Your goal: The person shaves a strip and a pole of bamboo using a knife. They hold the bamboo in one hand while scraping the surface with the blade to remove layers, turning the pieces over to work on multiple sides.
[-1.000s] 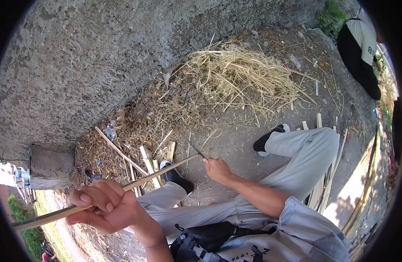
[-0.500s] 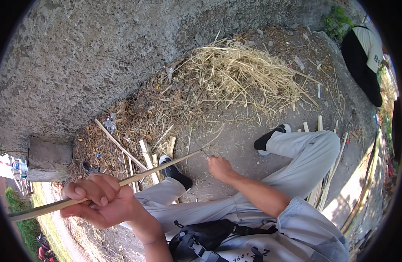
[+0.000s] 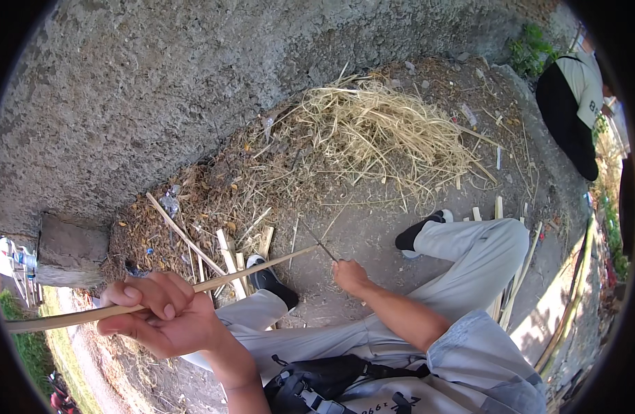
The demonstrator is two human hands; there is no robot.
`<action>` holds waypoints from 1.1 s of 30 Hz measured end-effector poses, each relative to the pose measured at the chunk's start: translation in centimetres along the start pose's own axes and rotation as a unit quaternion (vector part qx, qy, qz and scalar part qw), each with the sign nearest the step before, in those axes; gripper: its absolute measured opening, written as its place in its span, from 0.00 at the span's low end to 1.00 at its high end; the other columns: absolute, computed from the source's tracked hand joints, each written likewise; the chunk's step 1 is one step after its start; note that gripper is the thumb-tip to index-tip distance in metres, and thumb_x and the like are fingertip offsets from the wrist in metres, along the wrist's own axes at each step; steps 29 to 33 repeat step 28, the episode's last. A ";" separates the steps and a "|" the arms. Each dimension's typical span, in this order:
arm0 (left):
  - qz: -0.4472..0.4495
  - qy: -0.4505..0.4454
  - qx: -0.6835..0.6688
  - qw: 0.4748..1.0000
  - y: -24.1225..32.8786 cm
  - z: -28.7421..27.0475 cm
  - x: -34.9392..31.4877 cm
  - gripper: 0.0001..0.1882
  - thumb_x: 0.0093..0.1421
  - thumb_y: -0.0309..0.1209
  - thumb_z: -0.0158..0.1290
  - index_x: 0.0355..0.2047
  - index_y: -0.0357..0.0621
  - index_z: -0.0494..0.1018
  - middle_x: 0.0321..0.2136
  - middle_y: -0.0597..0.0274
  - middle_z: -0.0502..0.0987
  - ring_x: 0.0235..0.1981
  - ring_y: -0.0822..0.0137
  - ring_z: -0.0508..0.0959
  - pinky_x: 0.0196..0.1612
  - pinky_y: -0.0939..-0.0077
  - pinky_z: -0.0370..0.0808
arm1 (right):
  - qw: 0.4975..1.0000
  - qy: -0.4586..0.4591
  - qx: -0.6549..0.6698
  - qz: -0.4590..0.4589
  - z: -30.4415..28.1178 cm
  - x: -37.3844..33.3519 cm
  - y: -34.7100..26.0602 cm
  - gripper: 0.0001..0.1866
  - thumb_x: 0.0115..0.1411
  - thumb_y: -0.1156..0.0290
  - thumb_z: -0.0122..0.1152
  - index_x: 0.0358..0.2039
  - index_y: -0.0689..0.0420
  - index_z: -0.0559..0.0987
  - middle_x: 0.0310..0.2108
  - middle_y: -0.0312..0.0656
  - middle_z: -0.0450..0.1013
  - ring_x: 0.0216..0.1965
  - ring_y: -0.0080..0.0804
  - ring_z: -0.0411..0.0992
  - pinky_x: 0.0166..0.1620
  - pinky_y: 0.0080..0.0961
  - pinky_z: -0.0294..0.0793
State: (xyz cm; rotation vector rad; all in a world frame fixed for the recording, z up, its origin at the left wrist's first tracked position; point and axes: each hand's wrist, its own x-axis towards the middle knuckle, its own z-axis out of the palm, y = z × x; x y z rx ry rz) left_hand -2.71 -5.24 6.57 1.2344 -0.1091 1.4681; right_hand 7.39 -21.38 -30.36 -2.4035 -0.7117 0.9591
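Observation:
A long, pale bamboo strip runs across in front of me, rising slightly from the left rim toward the middle. My left hand is closed round it, palm up, with the fingers curled over it. My right hand is a fist around a thin, dark knife. The handle is hidden in the fingers. Its blade points away and to the left, crossing the strip near its far end. A thin sliver shows just beyond that end.
Ahead lies a heap of pale shavings beside a rough grey wall. Split bamboo pieces lie by my left shoe, more by my right leg. A person is at the far right. A block juts out at left.
My right hand has drawn back slightly toward me and to the right with the knife, whose blade now shows longer. The strip's far end sits a little lower. My left hand still grips it.

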 end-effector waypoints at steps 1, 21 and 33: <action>0.002 0.007 0.015 1.000 -0.1 0.2 -0.1 0.25 0.74 0.53 0.34 0.33 0.44 0.63 0.12 0.70 0.58 0.09 0.80 0.51 0.10 0.85 0.48 | 1.000 -0.010 -0.009 0.015 0.0 0.1 0.1 0.24 0.72 0.55 0.42 0.39 0.61 0.81 0.34 0.63 0.77 0.39 0.63 0.78 0.43 0.55 0.77; 0.010 0.086 0.084 0.993 -1.1 0.5 0.5 0.27 0.73 0.56 0.33 0.35 0.45 0.65 0.12 0.71 0.58 0.09 0.81 0.51 0.10 0.85 0.48 | 0.992 -0.082 -0.093 -0.014 -2.0 -1.3 1.1 0.19 0.68 0.62 0.47 0.40 0.64 0.82 0.40 0.59 0.78 0.46 0.59 0.77 0.48 0.49 0.78; 0.012 0.107 0.085 0.991 -0.6 -1.1 1.1 0.26 0.73 0.56 0.34 0.35 0.46 0.67 0.12 0.71 0.59 0.09 0.81 0.53 0.11 0.86 0.50 | 0.994 -0.069 -0.069 0.040 -2.4 -2.9 0.5 0.21 0.70 0.59 0.45 0.41 0.59 0.83 0.41 0.56 0.79 0.49 0.61 0.75 0.53 0.51 0.76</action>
